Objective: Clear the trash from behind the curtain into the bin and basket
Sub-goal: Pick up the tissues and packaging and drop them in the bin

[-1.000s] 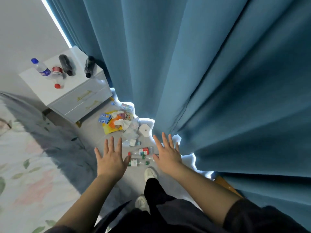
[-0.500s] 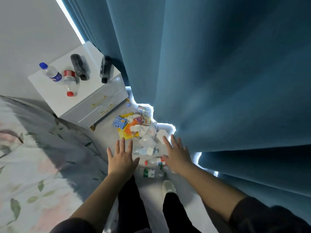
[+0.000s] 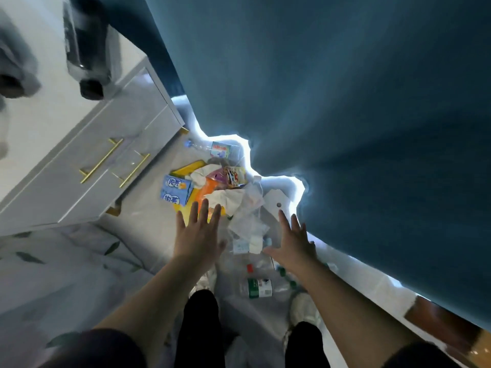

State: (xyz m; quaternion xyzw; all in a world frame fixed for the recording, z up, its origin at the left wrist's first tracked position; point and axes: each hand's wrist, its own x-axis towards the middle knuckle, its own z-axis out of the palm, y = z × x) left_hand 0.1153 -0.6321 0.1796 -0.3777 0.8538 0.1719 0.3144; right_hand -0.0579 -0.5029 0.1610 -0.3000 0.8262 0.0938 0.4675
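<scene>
A pale floor (image 3: 148,227) runs between a white drawer unit (image 3: 93,160) and a blue curtain (image 3: 345,102). The trash (image 3: 228,187) lies heaped on it at the curtain's hem: wrappers, crumpled tissue, a blue carton (image 3: 175,192) and, nearer the feet, a green-labelled bottle (image 3: 259,287). The left hand (image 3: 198,235) and right hand (image 3: 293,243) reach over the heap, each grip spread wide and holding nothing. Neither bin nor basket is in view. The best start is probably one firm item, carton or bottle, with fingers closed fully round it. Loose tissue and film would likely scatter if scooped in bulk.
</scene>
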